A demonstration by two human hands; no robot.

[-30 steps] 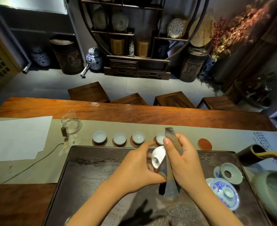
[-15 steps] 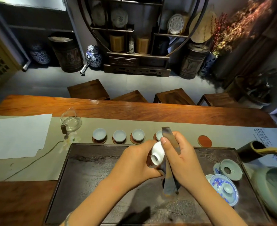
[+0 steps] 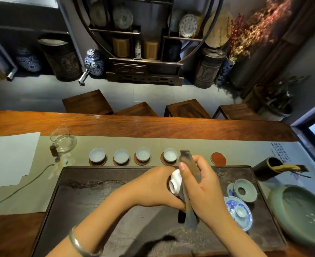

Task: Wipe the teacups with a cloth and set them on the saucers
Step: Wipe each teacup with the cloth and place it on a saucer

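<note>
Teacup, small, white and glazed, held on its side above the dark tray, foot ring turned toward the camera. Clamped in the left grip, fingers curled round the bowl from 9 o'clock. Pressed at 3 o'clock by a folded cloth, a long grey-brown strip pinched in the right grip, thumb on top near the rim. Likely risk: slick porcelain, thin wall and a round shape, so could twist out of the left fingers under a hard rub and drop onto the tray, chipping there. Loose lower tail of the cloth hanging near 6 o'clock, apt to drag across the blue-and-white lidded bowl at 4 o'clock. Further out at 12 o'clock, four pale cups already upright on round brown saucers along the beige runner on the wooden counter. Bare red saucer at 1 o'clock, with another apparently hidden behind the cloth; a careless reach could knock the neighbouring cup.
</note>
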